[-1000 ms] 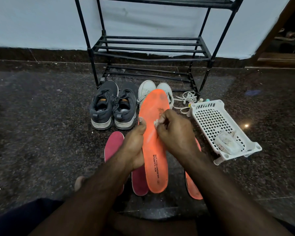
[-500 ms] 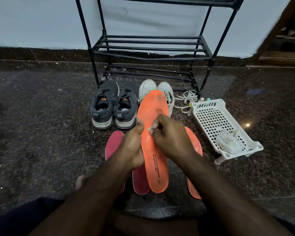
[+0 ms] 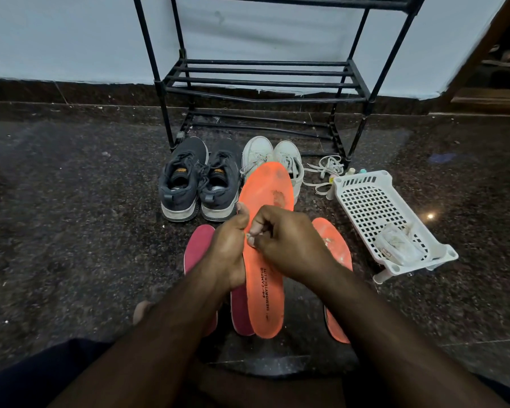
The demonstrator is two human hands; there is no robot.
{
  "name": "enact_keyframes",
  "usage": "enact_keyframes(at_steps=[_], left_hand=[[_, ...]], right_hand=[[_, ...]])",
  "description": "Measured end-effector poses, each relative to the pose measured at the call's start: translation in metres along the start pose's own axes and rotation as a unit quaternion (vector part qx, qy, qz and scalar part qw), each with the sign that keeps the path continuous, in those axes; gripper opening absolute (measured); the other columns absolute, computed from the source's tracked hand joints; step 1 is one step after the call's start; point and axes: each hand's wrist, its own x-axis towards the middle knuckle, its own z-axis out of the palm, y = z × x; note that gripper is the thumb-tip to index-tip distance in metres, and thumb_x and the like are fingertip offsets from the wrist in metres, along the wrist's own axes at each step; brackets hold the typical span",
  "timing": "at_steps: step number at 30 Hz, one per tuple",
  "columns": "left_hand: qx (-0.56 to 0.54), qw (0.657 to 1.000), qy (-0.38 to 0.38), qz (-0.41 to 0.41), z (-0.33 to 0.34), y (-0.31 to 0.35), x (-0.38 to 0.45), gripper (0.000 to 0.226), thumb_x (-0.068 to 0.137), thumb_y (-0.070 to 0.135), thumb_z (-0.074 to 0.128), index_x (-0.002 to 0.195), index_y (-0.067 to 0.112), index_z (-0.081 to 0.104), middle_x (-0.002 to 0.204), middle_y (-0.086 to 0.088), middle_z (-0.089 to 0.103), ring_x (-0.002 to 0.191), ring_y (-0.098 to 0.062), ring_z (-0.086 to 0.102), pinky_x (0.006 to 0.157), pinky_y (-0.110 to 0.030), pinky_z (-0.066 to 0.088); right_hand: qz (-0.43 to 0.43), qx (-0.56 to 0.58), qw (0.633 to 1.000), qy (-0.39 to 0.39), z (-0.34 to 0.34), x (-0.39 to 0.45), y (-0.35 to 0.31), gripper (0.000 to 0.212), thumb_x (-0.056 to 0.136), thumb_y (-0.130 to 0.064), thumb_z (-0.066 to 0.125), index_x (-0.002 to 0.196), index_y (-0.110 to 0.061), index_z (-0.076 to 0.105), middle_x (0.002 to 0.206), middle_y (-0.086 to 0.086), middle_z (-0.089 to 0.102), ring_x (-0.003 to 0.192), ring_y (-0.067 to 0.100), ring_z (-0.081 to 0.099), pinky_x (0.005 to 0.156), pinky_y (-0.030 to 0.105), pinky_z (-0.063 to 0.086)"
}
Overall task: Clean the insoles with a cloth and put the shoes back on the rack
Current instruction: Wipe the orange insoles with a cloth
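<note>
Speckled floor (image 3: 71, 231) bears grey shoes (image 3: 199, 184), white shoes (image 3: 273, 156), basket (image 3: 362, 184), rack (image 3: 259, 83).

bare forearms and hands, no sleeves showing; dark navy clothing (image 3: 27, 375) covers the lap.

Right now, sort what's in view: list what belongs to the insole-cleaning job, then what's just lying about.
Job:
held orange insole
left hand
right hand
second orange insole
pink insoles
dark shoes
white shoes
rack

Lying about:
white basket
loose laces
</note>
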Motion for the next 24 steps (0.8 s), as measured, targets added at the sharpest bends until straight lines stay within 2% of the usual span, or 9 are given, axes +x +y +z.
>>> enact_keyframes(at_steps=[2, 5, 8, 10, 13, 15, 16, 19, 24], left_hand=[[-0.007, 1.0, -0.013, -0.004, 0.0, 0.002, 0.001, 0.074, 0.096, 0.065, 0.037, 0.104, -0.003, 0.065, 0.098, -0.022, 0.063, 0.08, -0.031, 0.065, 0.079, -0.041, 0.05], [-0.008, 0.999, -0.039, 0.023, 0.003, 0.003, -0.002, 0.069, 0.103, 0.059, 0.028, 0.118, 0.002, 0.064, 0.098, -0.018, 0.073, 0.076, -0.029, 0.072, 0.072, -0.039, 0.06], [-0.008, 0.998, -0.047, 0.047, 0.003, 0.003, -0.004, 0.066, 0.105, 0.056, 0.028, 0.129, 0.004, 0.061, 0.106, -0.017, 0.074, 0.089, -0.028, 0.073, 0.083, -0.041, 0.059], [-0.017, 0.997, -0.054, 0.048, 0.003, 0.003, -0.005, 0.065, 0.105, 0.055, 0.028, 0.126, 0.004, 0.062, 0.107, -0.017, 0.074, 0.09, -0.028, 0.074, 0.08, -0.041, 0.062], [-0.024, 0.997, -0.059, 0.045, 0.004, 0.004, -0.006, 0.065, 0.105, 0.056, 0.029, 0.127, 0.004, 0.061, 0.111, -0.018, 0.072, 0.092, -0.03, 0.072, 0.079, -0.043, 0.062], [-0.022, 0.997, -0.062, 0.044, 0.004, 0.004, -0.006, 0.064, 0.104, 0.056, 0.028, 0.128, 0.006, 0.061, 0.113, -0.018, 0.072, 0.094, -0.03, 0.072, 0.083, -0.043, 0.06], [-0.021, 0.997, -0.062, 0.044, 0.004, 0.003, -0.006, 0.064, 0.104, 0.056, 0.028, 0.127, 0.007, 0.062, 0.112, -0.017, 0.073, 0.093, -0.029, 0.073, 0.083, -0.043, 0.06], [-0.012, 0.998, -0.057, 0.039, 0.006, 0.0, -0.005, 0.063, 0.104, 0.055, 0.029, 0.127, 0.007, 0.062, 0.11, -0.018, 0.073, 0.093, -0.03, 0.073, 0.084, -0.045, 0.059], [-0.007, 0.999, -0.027, 0.023, 0.005, 0.001, -0.007, 0.067, 0.103, 0.058, 0.03, 0.112, 0.003, 0.066, 0.102, -0.019, 0.075, 0.087, -0.031, 0.074, 0.085, -0.043, 0.053]], right_hand=[[0.03, 0.078, 0.996, -0.035, -0.01, 0.003, 0.002, 0.022, 0.077, -0.006, 0.076, 0.077, -0.023, 0.061, 0.067, 0.001, 0.068, 0.061, 0.014, 0.066, 0.067, 0.04, 0.055], [0.028, 0.126, 0.991, 0.046, -0.026, 0.008, 0.006, 0.022, 0.082, -0.009, 0.073, 0.083, -0.025, 0.058, 0.073, -0.002, 0.066, 0.061, 0.02, 0.065, 0.067, 0.042, 0.056], [0.028, 0.105, 0.989, 0.102, -0.038, 0.009, 0.006, 0.021, 0.083, -0.013, 0.076, 0.086, -0.023, 0.059, 0.08, -0.012, 0.064, 0.064, 0.005, 0.062, 0.064, 0.023, 0.052], [0.025, 0.058, 0.991, 0.119, -0.039, 0.01, 0.007, 0.021, 0.077, -0.017, 0.083, 0.087, -0.022, 0.066, 0.086, -0.015, 0.066, 0.071, -0.005, 0.061, 0.067, 0.013, 0.046], [0.003, -0.02, 0.995, 0.098, -0.032, 0.011, 0.011, 0.014, 0.079, -0.02, 0.08, 0.092, -0.021, 0.075, 0.096, -0.01, 0.068, 0.089, 0.002, 0.063, 0.085, 0.013, 0.045], [-0.018, -0.051, 0.995, 0.079, -0.029, 0.011, 0.01, 0.014, 0.084, -0.012, 0.073, 0.096, -0.018, 0.078, 0.1, -0.004, 0.069, 0.096, 0.007, 0.063, 0.09, 0.002, 0.034], [-0.028, -0.065, 0.994, 0.082, -0.027, 0.011, 0.01, 0.017, 0.084, -0.007, 0.071, 0.097, -0.016, 0.079, 0.101, -0.001, 0.07, 0.097, 0.01, 0.064, 0.09, 0.002, 0.035], [-0.023, -0.096, 0.99, 0.102, -0.021, 0.01, 0.008, 0.016, 0.082, -0.008, 0.071, 0.095, -0.016, 0.077, 0.097, 0.001, 0.072, 0.094, 0.016, 0.065, 0.088, 0.021, 0.044], [-0.021, -0.103, 0.994, 0.007, -0.005, 0.001, -0.001, 0.013, 0.083, -0.018, 0.069, 0.093, -0.021, 0.076, 0.092, -0.004, 0.075, 0.089, 0.014, 0.066, 0.083, 0.031, 0.05]])
